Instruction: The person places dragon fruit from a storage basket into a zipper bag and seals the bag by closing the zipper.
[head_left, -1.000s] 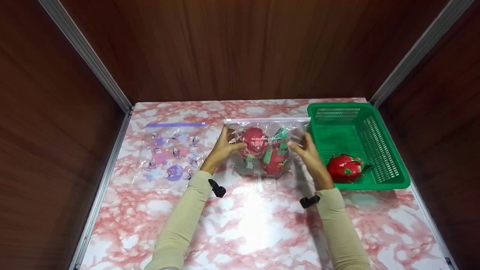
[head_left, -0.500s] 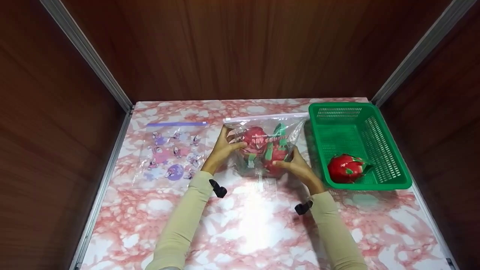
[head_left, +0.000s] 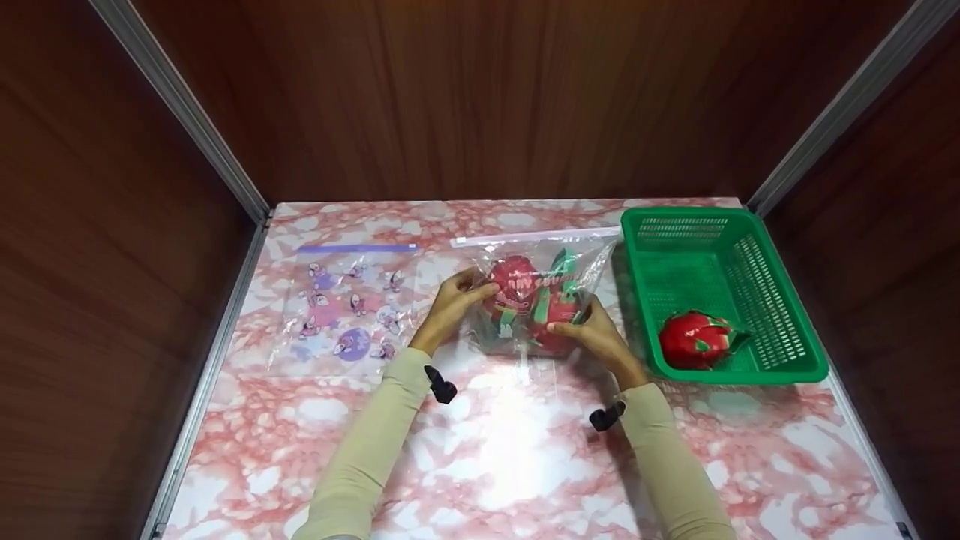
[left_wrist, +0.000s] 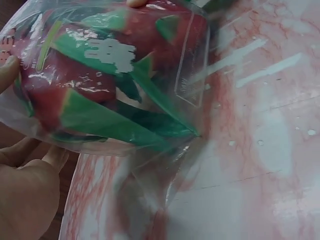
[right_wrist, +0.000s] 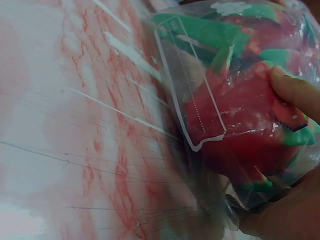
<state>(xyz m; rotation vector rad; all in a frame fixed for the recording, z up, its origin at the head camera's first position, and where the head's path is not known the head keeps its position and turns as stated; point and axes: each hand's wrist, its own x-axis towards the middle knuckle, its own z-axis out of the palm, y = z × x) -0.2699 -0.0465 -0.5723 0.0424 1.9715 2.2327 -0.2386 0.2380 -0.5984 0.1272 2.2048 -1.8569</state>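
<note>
A clear printed zip bag (head_left: 495, 343) with a pale slider strip (head_left: 540, 237) along its top holds two red dragon fruits with green scales. My left hand (head_left: 450, 304) grips the bag's left side, thumb in front, around the left dragon fruit (head_left: 512, 274). On the other side my right hand (head_left: 596, 330) grips the right dragon fruit (head_left: 551, 330) through the plastic, its thumb pressing the front. The right wrist view shows that thumb (right_wrist: 295, 92) against the fruit. In the left wrist view the bag's lower corner (left_wrist: 167, 185) hangs over the table; part of the left hand (left_wrist: 30, 190) shows behind it.
A green plastic basket (head_left: 814, 352) stands at the right, with one dragon fruit (head_left: 694, 340) in its near left corner. A flat clear zip bag (head_left: 349, 300) with a purple strip lies at the left. Brown panels (head_left: 480, 97) enclose the marbled table (head_left: 300, 465).
My right hand has moved down from the bag's upper right side to the right dragon fruit. My left hand has shifted slightly on the bag. The top strip now tilts up to the right.
</note>
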